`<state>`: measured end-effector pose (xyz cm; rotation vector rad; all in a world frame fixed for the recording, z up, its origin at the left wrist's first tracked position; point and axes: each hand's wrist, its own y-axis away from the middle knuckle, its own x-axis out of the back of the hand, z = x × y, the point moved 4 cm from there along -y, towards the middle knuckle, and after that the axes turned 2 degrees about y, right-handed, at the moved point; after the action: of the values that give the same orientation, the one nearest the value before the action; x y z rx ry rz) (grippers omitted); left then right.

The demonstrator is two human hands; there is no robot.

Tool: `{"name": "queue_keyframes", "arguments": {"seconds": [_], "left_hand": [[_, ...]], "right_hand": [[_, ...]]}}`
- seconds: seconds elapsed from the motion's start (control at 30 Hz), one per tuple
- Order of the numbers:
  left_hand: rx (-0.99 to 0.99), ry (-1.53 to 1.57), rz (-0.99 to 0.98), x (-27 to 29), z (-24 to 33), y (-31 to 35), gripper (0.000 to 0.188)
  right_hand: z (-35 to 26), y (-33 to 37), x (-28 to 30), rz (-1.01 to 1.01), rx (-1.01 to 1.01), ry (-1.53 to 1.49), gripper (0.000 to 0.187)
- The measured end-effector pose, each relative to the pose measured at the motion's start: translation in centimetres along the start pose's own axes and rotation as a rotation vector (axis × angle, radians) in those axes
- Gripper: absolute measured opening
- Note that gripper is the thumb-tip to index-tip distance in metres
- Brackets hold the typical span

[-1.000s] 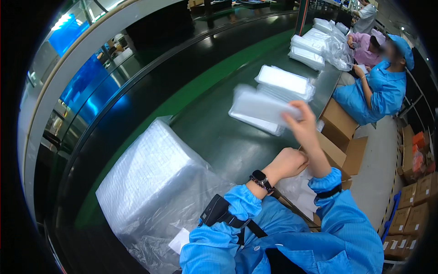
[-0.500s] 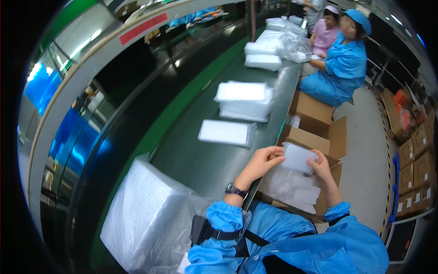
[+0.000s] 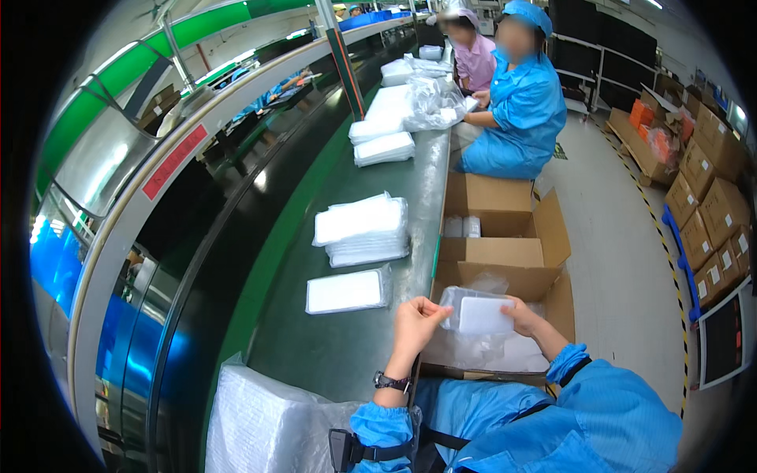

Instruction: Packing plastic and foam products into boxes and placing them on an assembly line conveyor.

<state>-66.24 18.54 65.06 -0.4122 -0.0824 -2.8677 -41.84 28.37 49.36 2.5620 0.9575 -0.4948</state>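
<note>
Above an open carton (image 3: 489, 370) at my lap, both hands hold up a small item. My left hand (image 3: 419, 325) is closed in a pinch on the edge of a clear plastic bag (image 3: 451, 303). My right hand (image 3: 523, 318) grips the right end of a flat white rectangular piece (image 3: 484, 315). The bag spreads out to the left of the piece; whether the piece is fully inside it I cannot tell. Loose clear bags and white pieces lie in the carton below. On the bench to the left sits a single flat white bagged pack (image 3: 347, 292).
Bagged white packs are stacked (image 3: 364, 229) on the green bench (image 3: 315, 347), with more farther along. A bubble-wrapped bundle (image 3: 260, 422) stands at the lower left. Beyond my carton is another open carton (image 3: 493, 251). A co-worker in blue (image 3: 516, 118) sits past it. Cartons (image 3: 706, 229) are piled at right.
My left hand has moved to the bag's edge, which now stretches out left of the white piece. My right hand keeps its hold. The whole view has shifted, with the bench farther left.
</note>
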Motion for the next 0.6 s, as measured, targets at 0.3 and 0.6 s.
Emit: {"name": "queue_keyframes", "arguments": {"seconds": [0.3, 0.6], "left_hand": [[-0.458, -0.476, 0.408, -0.9, 2.5, 1.2, 0.006], [-0.275, -0.991, -0.346, -8.0, -5.3, 4.3, 0.035]], "right_hand": [[-1.4, 3.2, 6.3, 0.537, -0.178, 0.600, 0.033], [-3.7, 2.4, 13.0, 0.695, 0.149, 0.866, 0.037]]}}
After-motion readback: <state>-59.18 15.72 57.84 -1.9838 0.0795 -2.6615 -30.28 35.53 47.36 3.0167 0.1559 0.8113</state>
